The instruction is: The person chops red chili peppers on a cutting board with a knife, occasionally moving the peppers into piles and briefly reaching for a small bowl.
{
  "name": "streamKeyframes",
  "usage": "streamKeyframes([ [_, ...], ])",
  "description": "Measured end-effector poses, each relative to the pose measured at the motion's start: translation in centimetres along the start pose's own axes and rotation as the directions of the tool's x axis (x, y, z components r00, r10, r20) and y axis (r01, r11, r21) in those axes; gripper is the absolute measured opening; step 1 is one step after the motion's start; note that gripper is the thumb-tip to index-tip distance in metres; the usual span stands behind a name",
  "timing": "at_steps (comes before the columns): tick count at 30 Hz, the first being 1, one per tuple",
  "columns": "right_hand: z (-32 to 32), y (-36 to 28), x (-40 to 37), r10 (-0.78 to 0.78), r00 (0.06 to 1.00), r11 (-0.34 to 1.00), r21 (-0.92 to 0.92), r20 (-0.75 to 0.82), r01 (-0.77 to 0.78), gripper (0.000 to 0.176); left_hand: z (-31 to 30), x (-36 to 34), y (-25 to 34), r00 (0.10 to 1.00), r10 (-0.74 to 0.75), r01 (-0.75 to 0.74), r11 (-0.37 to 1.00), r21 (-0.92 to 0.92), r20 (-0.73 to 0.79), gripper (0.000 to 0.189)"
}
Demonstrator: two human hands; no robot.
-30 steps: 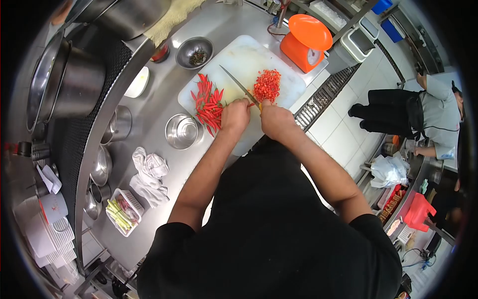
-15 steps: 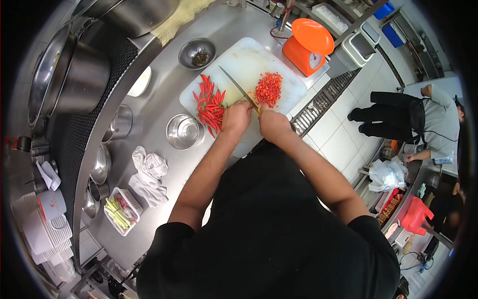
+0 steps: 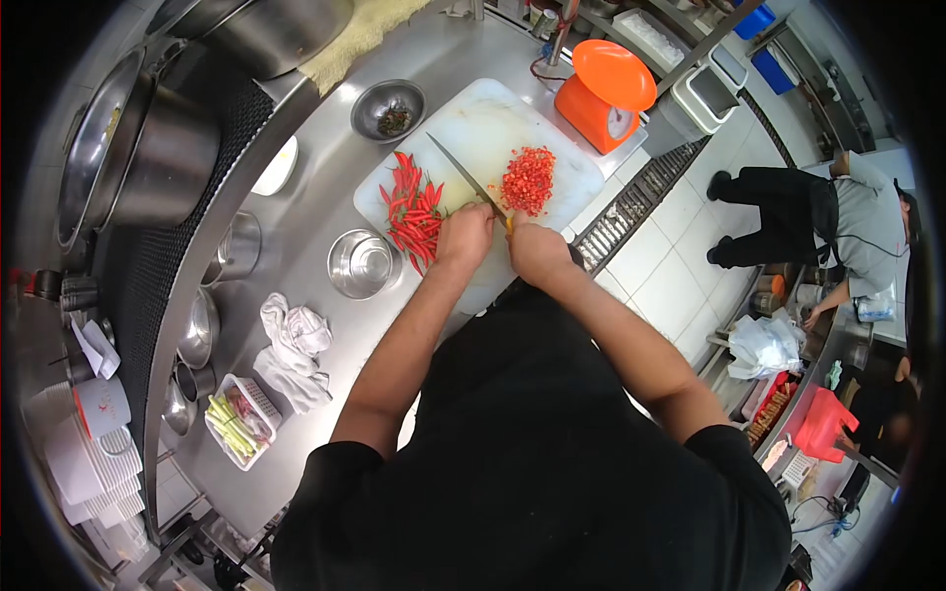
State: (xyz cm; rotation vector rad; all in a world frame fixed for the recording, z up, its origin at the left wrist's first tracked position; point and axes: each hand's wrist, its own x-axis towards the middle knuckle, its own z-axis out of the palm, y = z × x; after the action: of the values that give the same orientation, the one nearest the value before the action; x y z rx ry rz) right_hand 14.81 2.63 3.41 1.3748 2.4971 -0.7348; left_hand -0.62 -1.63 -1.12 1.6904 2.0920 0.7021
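A white cutting board (image 3: 483, 113) lies on the steel counter. My right hand (image 3: 537, 248) grips the handle of a long knife (image 3: 463, 177) whose blade points away across the board. My left hand (image 3: 465, 234) rests curled on the board beside the blade, at the edge of a pile of whole red chillies (image 3: 412, 209). A heap of chopped red chilli (image 3: 528, 179) sits to the right of the blade. What lies under my left fingers is hidden.
An orange kitchen scale (image 3: 601, 87) stands behind the board. A steel bowl with scraps (image 3: 388, 108), an empty steel bowl (image 3: 363, 262), a white cloth (image 3: 294, 347) and a small basket of greens (image 3: 238, 419) sit on the counter. Another person (image 3: 838, 222) stands at right.
Both hands and the knife stay at the same spot on the board; the view shifted slightly. The person at right has moved a leg.
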Motion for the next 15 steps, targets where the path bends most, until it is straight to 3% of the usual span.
streamKeyframes([
  [7,-2.1,-0.6,-0.6,-0.007,1.000,1.000,-0.027,0.030,0.008,0.031,0.1,0.0,-0.3,1.000,-0.007,0.007,1.000,0.029,0.010,0.011],
  [10,-0.1,-0.3,-0.1,0.005,1.000,1.000,-0.002,0.009,-0.005,0.031,0.3,0.1,-0.3,1.000,-0.026,0.026,0.998,0.059,0.004,0.012],
  [15,-1.1,-0.3,0.0,-0.015,1.000,1.000,-0.017,0.018,0.015,0.024,0.1,-0.4,0.3,0.999,-0.034,0.034,0.992,0.121,0.004,0.014],
])
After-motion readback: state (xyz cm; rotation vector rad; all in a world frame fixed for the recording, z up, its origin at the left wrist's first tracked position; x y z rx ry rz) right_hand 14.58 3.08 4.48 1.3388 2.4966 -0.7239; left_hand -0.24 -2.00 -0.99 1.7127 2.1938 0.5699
